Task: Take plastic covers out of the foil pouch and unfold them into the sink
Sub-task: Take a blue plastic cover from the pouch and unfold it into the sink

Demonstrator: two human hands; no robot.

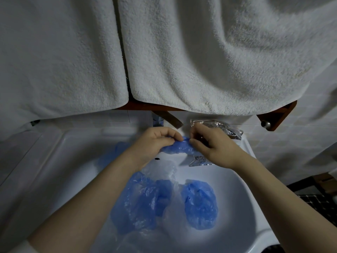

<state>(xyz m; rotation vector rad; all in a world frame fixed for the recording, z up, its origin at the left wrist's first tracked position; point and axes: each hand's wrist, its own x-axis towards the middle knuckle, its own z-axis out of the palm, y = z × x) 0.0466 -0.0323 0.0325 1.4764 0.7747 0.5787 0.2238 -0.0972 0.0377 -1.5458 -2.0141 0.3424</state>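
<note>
Over the back of the white sink (242, 183), both hands hold one bunched blue plastic cover (177, 148). My left hand (155, 143) grips its left end with curled fingers. My right hand (209, 145) pinches its right end. Several unfolded blue covers lie in the basin, one large at the left (142, 201) and one at the right (199, 203). The silver foil pouch (221, 127) lies crumpled on the sink's back right ledge, just beyond my right hand. A clear printed wrapper (198, 160) lies under my right wrist.
White towels (200, 61) hang low from a brown wooden rail (273, 114) right above the sink. A chrome tap (157, 120) stands behind my left hand. Tiled wall lies to the right, and dark tiled floor (319, 201) at the lower right.
</note>
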